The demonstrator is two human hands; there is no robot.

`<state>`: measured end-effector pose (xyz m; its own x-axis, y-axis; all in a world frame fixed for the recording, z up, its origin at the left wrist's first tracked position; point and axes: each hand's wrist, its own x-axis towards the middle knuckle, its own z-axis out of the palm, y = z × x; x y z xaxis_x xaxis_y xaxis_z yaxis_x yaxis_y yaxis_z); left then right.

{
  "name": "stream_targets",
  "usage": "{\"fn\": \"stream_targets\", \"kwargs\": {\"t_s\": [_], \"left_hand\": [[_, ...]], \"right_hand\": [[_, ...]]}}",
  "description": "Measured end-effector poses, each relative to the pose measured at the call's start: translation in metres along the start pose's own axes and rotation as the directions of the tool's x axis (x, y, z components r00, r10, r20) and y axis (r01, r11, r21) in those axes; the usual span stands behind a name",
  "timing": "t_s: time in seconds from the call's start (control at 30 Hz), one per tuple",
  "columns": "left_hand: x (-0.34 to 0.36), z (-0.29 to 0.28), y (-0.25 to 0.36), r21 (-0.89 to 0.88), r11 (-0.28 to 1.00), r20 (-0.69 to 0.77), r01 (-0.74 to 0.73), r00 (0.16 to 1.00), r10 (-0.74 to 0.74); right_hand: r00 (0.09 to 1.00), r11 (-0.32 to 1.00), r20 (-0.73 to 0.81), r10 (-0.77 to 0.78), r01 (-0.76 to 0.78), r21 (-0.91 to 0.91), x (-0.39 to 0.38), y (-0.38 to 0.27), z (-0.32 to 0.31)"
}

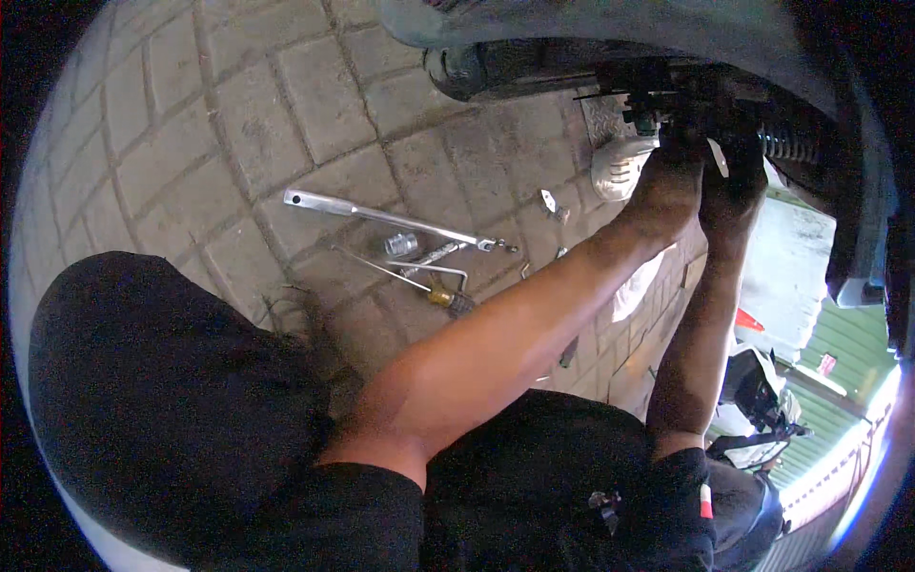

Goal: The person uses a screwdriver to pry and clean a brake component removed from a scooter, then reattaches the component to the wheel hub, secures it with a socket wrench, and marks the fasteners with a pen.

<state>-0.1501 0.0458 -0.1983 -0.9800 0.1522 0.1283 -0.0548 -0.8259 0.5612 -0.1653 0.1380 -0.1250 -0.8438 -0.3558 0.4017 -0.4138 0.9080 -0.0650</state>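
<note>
My left hand (679,162) and my right hand (732,181) reach close together into the dark underside of a vehicle (620,38), at a mechanism (648,105) beside a coil spring (791,145). Shadow and the parts hide my fingers; I cannot make out what they hold. On the pavement below lie a long silver wrench (381,214), a silver socket (401,245), a bent hex key (462,278) and a screwdriver with a yellow handle (440,297). A pale slotted metal part (618,170) stands by my left hand.
A small metal piece (548,202) and a white cloth or bag (634,291) lie on the paving (238,124). At the right are a pale panel (782,267), a motorbike (758,400) and a green corrugated wall (848,348). My bent legs (162,381) fill the lower left.
</note>
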Motion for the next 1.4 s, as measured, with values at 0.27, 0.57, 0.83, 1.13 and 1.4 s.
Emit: {"fn": "stream_targets", "kwargs": {"t_s": [0.27, 0.57, 0.83, 1.13, 1.4], "left_hand": [[-0.004, 0.005, -0.017, 0.748, 0.579, 0.093, -0.323, 0.916, 0.391], [0.003, 0.003, -0.013, 0.755, 0.523, 0.111, -0.395, 0.864, 0.492], [0.000, -0.021, 0.020, 0.882, 0.010, 0.407, -0.472, 0.771, 0.490], [0.047, -0.010, 0.053, 0.624, -0.560, 0.677, -0.546, 0.735, 0.039], [0.065, -0.004, 0.070, 0.606, -0.647, 0.528, -0.464, 0.842, -0.110]], "right_hand": [[0.986, 0.870, 0.090, -0.139, 0.165, -0.465, -0.016, 0.041, 0.000], [0.994, 0.995, -0.078, 0.070, -0.076, -0.069, 0.005, -0.003, -0.010], [0.914, 0.920, -0.253, 0.318, -0.233, 0.315, -0.019, 0.013, 0.028], [0.704, 0.383, -0.109, 0.702, -0.245, 0.891, -0.049, 0.005, 0.069], [0.856, 0.489, -0.170, 0.489, -0.108, 0.866, -0.089, -0.008, 0.133]]}}
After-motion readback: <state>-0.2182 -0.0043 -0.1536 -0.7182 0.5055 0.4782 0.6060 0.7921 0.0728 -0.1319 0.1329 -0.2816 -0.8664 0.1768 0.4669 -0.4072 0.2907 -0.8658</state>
